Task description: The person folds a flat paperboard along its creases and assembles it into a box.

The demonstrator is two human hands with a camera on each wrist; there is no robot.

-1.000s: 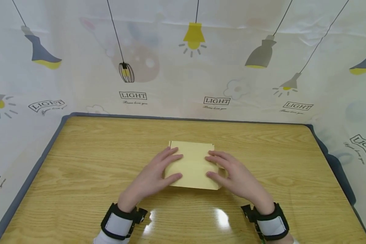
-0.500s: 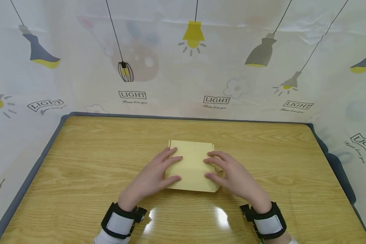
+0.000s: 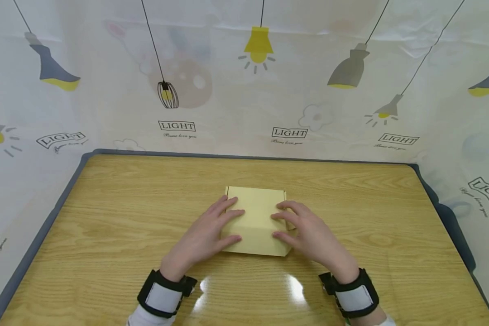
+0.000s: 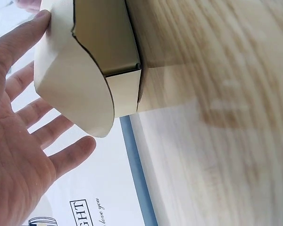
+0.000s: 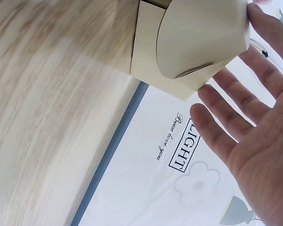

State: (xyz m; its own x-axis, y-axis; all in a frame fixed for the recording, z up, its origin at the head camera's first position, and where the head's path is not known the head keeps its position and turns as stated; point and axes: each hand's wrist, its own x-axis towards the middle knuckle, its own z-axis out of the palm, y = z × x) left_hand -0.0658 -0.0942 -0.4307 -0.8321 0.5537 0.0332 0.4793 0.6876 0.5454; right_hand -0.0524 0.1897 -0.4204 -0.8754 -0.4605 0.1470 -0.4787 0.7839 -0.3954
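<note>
A small cream cardboard box (image 3: 257, 222) stands on the table with its lid over the top. The lid is tilted, and its front part bends down along a crease. My left hand (image 3: 205, 231) rests its spread fingers and thumb on the lid's left side; my right hand (image 3: 309, 231) does likewise on the right. In the left wrist view, a rounded side flap (image 4: 80, 94) sticks out beside the box, and the front is partly open. The right wrist view shows the other side flap (image 5: 203, 37) outside the box wall, near the fingertips.
The wooden table (image 3: 146, 190) extends around the box on every side. A dark blue-grey edge (image 3: 228, 156) borders it at the back. Behind and beside it hangs a white curtain (image 3: 236, 104) printed with lamps. A black strap (image 3: 165, 294) circles each wrist.
The lid's front edge has come slightly towards me, and a crease now shows across it. My right hand has shifted a little left; the left hand has hardly moved.
</note>
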